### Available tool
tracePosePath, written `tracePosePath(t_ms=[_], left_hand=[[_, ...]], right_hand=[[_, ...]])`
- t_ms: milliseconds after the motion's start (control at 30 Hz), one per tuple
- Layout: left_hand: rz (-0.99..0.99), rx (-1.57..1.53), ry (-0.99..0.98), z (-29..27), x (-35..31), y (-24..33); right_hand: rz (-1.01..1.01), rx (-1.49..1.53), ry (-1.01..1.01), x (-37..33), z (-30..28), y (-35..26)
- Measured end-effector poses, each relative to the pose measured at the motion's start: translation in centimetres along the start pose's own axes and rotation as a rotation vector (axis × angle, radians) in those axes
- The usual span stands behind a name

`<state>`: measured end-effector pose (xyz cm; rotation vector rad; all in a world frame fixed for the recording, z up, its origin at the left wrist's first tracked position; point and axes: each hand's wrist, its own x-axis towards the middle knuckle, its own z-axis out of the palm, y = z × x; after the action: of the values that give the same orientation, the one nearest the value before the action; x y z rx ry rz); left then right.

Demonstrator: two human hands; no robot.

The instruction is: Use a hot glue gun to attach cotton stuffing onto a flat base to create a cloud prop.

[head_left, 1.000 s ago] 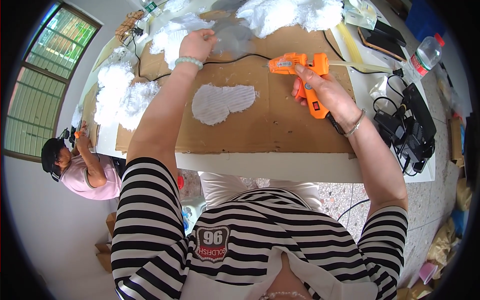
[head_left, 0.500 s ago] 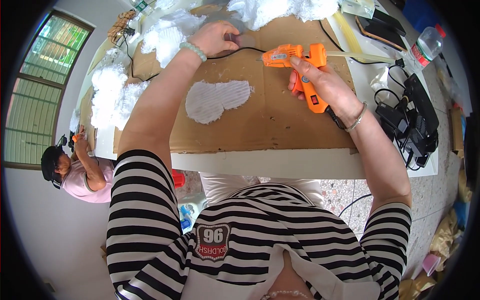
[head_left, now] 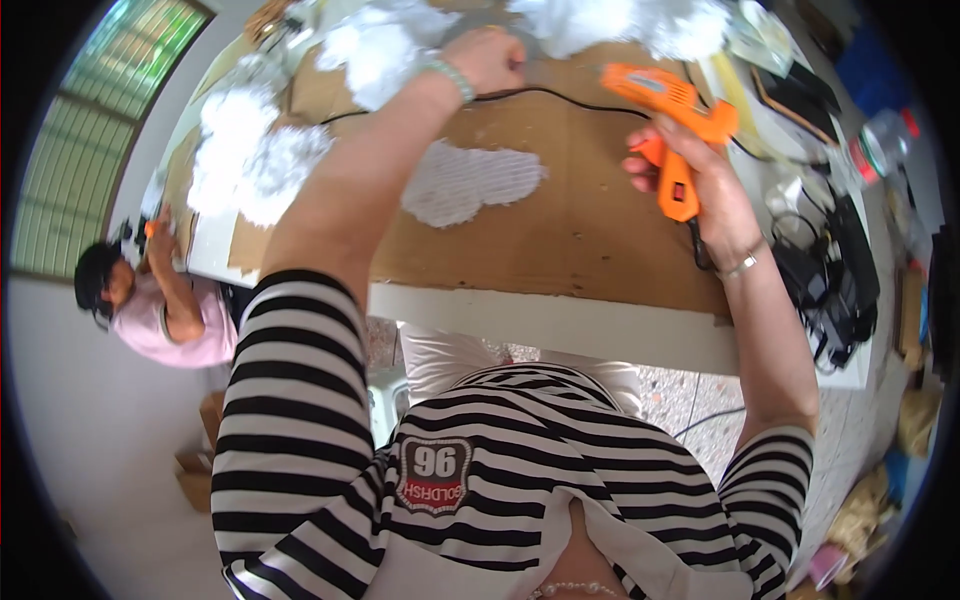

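My right hand [head_left: 708,190] is wrapped round the handle of an orange hot glue gun [head_left: 682,100], which is lifted over the right side of the cardboard with its nozzle toward the upper left. At the far side of the board my left hand [head_left: 488,62] has its fingers curled in; what they hold, if anything, is hidden. A grey, round-edged patch [head_left: 530,38] lies just beyond that hand. Between my arms a flat white fuzzy piece of wadding [head_left: 470,183] rests on the cardboard sheet [head_left: 590,240]. A black cord [head_left: 560,95] runs across the board past my left hand.
Fluffy white wadding is heaped at the left [head_left: 240,150] and far edge [head_left: 640,25]. On the right are black adapters with cables [head_left: 825,270], a dark phone-like slab [head_left: 795,100] and a red-capped plastic bottle [head_left: 880,150]. A person in pink [head_left: 175,310] works at far left.
The view has shifted a little. My right hand has raised the glue gun and turned it slightly away to the right. My left hand's fingers look more curled in.
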<state>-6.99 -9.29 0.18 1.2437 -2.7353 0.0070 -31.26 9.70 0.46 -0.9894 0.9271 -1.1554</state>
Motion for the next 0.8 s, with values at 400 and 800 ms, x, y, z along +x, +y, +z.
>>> tracePosePath(t_ms=[400,800], left_hand=[[-0.057,-0.062,0.455,0.5,-1.5,1.6],[-0.055,-1.057,0.624,-2.9,-5.9,5.4]], right_hand=[[-0.079,0.045,0.052,2.1,1.4,-1.9],[-0.320,-0.012,0.025,6.6,5.8,-3.4]])
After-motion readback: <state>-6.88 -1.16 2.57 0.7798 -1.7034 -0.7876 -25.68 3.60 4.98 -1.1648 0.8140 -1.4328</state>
